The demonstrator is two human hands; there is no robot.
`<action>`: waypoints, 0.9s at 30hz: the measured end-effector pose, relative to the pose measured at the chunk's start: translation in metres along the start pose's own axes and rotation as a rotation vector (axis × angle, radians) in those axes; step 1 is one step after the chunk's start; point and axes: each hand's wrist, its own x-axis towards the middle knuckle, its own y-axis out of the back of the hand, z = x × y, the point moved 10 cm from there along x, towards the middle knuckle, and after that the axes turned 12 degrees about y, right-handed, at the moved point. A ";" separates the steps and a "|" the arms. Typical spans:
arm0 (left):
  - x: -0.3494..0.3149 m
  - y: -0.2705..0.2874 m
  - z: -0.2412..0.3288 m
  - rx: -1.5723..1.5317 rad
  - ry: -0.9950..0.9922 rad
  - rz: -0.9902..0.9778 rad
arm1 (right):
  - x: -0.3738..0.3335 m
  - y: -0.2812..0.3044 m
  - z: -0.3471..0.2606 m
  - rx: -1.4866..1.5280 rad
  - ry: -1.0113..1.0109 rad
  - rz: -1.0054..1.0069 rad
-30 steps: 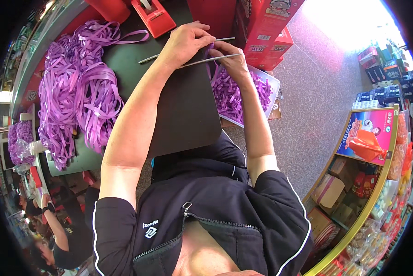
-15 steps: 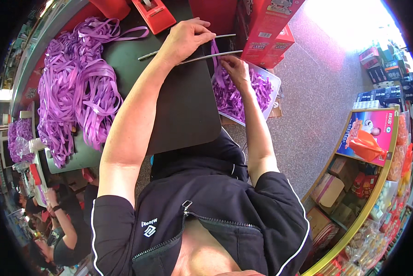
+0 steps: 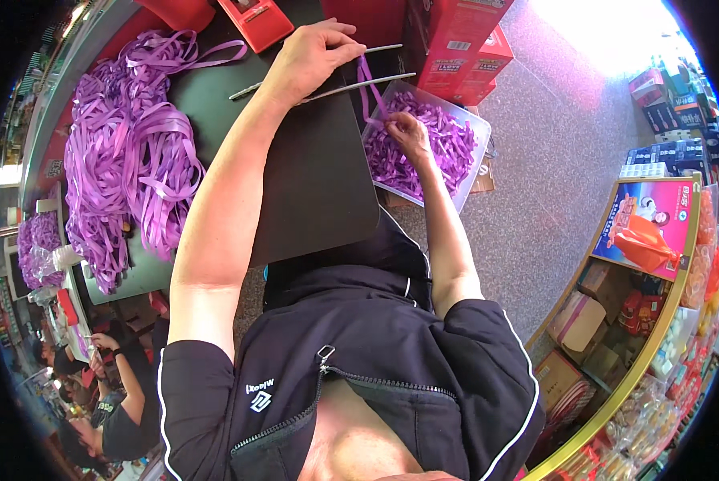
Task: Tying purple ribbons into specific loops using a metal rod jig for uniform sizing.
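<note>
My left hand (image 3: pixel 315 60) is closed at the table's far right edge, thumb and fingers pinching a purple ribbon (image 3: pixel 365 80). From there the ribbon hangs as a narrow loop toward my right hand (image 3: pixel 410 136). That hand is pinched on the ribbon's lower part, over a white plastic bin (image 3: pixel 483 132) full of short purple ribbon pieces (image 3: pixel 447 144). Two thin metal rods (image 3: pixel 359 86) stick out past the table edge beneath my left hand and forearm. A large heap of long purple ribbons (image 3: pixel 127 152) lies on the table to the left.
The dark table (image 3: pixel 315 192) stands before me. At its far side are a red tape dispenser (image 3: pixel 257 22) and red boxes (image 3: pixel 455 48). A gold-edged display case (image 3: pixel 672 297) stands at right. Another person (image 3: pixel 123 385) works at lower left, near more purple ribbons (image 3: pixel 39 244).
My right hand has drawn back toward me over the bin, and more ribbon shows between my hands. My left hand keeps its pinch. The whole view has shifted slightly.
</note>
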 end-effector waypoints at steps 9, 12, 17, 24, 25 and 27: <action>0.003 -0.003 0.002 0.036 -0.025 0.016 | -0.034 -0.022 0.070 0.224 -0.163 0.073; 0.001 0.000 0.001 0.053 -0.017 0.021 | -0.038 -0.026 0.066 0.360 -0.147 0.123; 0.001 0.000 -0.002 0.037 0.003 0.020 | -0.065 -0.039 0.083 0.562 -0.504 0.139; 0.000 0.003 0.004 0.075 -0.056 0.094 | -0.061 -0.043 0.071 0.489 -0.273 0.124; 0.001 0.002 0.007 0.074 -0.059 0.091 | -0.064 -0.047 0.072 0.517 -0.251 0.107; 0.001 -0.001 0.001 0.022 -0.001 0.030 | -0.067 -0.057 0.064 0.604 -0.245 0.083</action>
